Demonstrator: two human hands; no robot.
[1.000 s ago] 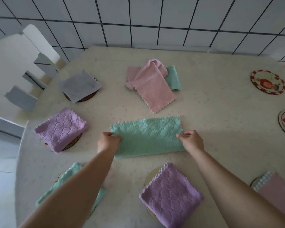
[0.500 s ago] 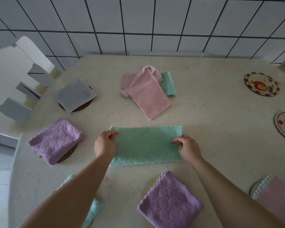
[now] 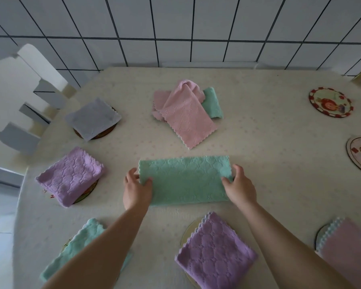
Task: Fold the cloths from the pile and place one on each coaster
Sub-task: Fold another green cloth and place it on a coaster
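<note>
Head-worn view, forward and down onto table point(image 3: 258, 142)

Eight cloths point(image 3: 184, 180) in view — seven coasters point(image 3: 330, 102), two bare — and two hands point(image 3: 137, 189).

Pile point(image 3: 187, 110) behind cloth point(image 3: 184, 180); coasters point(image 3: 330, 102) perhaps around

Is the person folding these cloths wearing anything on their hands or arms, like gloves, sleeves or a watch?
No. Both forearms are bare as far as the picture shows, with no sleeve in view. The left hand and right hand wear no gloves, and no watch, bracelet or ring shows. Nails look short and unpainted.
</note>
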